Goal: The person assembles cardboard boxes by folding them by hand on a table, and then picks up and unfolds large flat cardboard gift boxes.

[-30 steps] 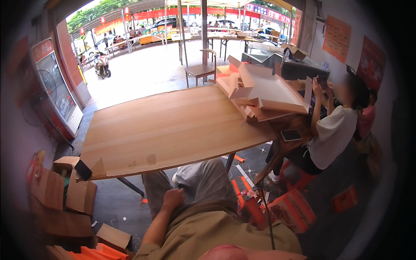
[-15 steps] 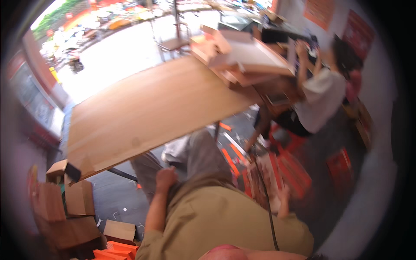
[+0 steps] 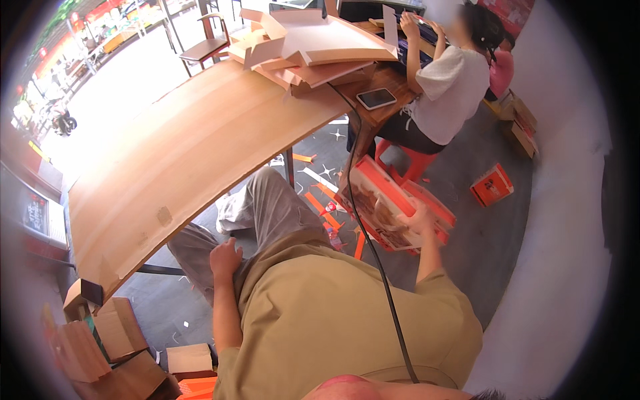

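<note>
My right hand [image 3: 420, 217] is closed on the edge of a stack of flat red-and-white printed cardboard boxes [image 3: 380, 207], held tilted beside my right leg above the floor. Some fingers are hidden behind the cardboard. My left hand [image 3: 227, 256] rests by my left thigh, its fingers loosely curled, and nothing shows in it. In front of me stands a wooden table [image 3: 193, 153]. A black cable [image 3: 371, 243] hangs down across my view, passing in front of the printed boxes.
Open cardboard trays [image 3: 327, 40] pile at the table's far right. Beyond a phone [image 3: 377, 99], a seated person [image 3: 450, 93] raises both hands. Brown cartons [image 3: 120, 327] stand at lower left. Orange and white scraps [image 3: 322, 208] litter the floor, with a red box [image 3: 492, 185] farther right.
My right hand has lifted the printed boxes up and forward. The view has turned to the right, so the table and the seated person sit farther left. My left hand stays by my thigh.
</note>
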### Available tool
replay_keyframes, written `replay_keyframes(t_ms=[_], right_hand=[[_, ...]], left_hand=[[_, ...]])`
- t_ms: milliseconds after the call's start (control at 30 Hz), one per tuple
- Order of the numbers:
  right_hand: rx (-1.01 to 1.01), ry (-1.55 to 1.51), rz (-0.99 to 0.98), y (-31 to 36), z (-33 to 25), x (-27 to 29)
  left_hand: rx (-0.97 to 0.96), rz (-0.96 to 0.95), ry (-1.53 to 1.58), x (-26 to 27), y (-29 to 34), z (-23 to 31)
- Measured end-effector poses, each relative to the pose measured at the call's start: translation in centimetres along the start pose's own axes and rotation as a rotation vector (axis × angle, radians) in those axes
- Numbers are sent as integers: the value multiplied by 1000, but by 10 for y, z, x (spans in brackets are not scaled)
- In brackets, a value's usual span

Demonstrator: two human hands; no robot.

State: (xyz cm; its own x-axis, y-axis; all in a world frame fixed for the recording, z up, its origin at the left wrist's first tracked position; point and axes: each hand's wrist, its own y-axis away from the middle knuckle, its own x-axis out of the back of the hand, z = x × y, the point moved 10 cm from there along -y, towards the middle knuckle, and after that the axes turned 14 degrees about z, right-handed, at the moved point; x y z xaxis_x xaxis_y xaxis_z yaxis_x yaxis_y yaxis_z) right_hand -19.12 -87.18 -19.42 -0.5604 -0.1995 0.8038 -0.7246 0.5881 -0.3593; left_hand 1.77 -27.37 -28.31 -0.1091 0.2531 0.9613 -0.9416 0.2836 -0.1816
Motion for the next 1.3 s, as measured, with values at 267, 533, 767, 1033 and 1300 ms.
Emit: replay_keyframes(t_ms=[267, 533, 767, 1033, 1300], right_hand=[[36, 36, 62, 12, -91, -69], [102, -118, -57, 34, -163, -104], [296, -121, 14, 42, -182, -52], [506, -231, 268, 65, -197, 10], [606, -157, 128, 60, -213, 15]], left_hand=[[9, 37, 94, 5, 4, 4], [-304, 171, 332, 40, 9, 127], [-689, 303, 239, 100, -37, 254], [-987, 250, 187, 105, -65, 327], [-1000, 262, 245, 124, -49, 309]])
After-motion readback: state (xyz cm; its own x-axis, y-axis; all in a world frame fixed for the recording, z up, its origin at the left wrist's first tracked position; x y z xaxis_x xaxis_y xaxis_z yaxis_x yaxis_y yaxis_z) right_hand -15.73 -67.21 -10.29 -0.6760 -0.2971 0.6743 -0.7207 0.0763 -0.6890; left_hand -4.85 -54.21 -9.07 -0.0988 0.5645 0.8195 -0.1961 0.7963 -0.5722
